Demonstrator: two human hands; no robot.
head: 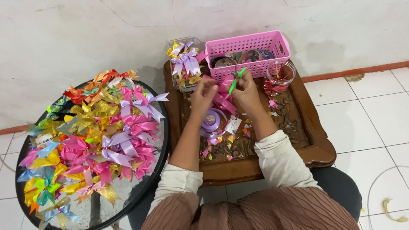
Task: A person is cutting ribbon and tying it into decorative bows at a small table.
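1. Nearest the camera, cream sleeves lead up over the carved brown wooden worktop [315, 149].
2. Just below the hands lies a lilac ribbon spool [214, 120] among coloured paper scraps.
3. Between both hands hangs a pink satin ribbon strip [223, 100]; the left hand [203, 94] pinches its upper end.
4. Closed around green-handled scissors [234, 80], the right hand [247, 91] touches the ribbon's right side.
5. Beyond stands a pink plastic basket [247, 47].
6. Leftward, a round glass table [128, 191] carries many finished ribbon bows [98, 132].
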